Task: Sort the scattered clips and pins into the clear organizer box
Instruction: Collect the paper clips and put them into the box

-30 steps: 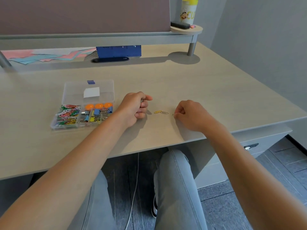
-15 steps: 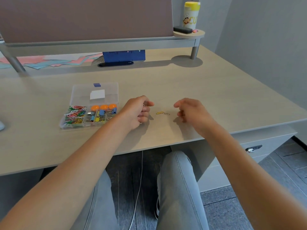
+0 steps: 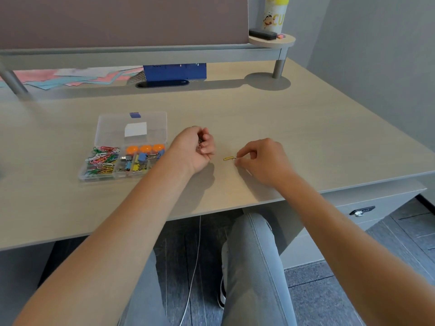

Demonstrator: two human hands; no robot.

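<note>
The clear organizer box (image 3: 131, 123) lies open on the desk, left of my hands. Its compartments hold coloured paper clips (image 3: 102, 158), orange pins (image 3: 145, 148) and binder clips (image 3: 138, 161). My left hand (image 3: 195, 149) rests on the desk just right of the box, fingers curled round a small bunch of metal clips. A yellow paper clip (image 3: 227, 158) lies on the desk between my hands, with a darker clip at its right end. My right hand (image 3: 261, 161) is on the desk, thumb and forefinger pinching that darker clip's right end.
A raised shelf (image 3: 141, 52) runs along the back of the desk (image 3: 282, 128), with coloured papers (image 3: 70, 77) and a blue box (image 3: 174, 71) under it. A bottle (image 3: 274, 12) stands on the round shelf end. The desk's front edge is close below my wrists.
My right hand lifted off the desk half a second ago, then came back down and left onto the loose clips. My left hand turned slightly, still holding its clips.
</note>
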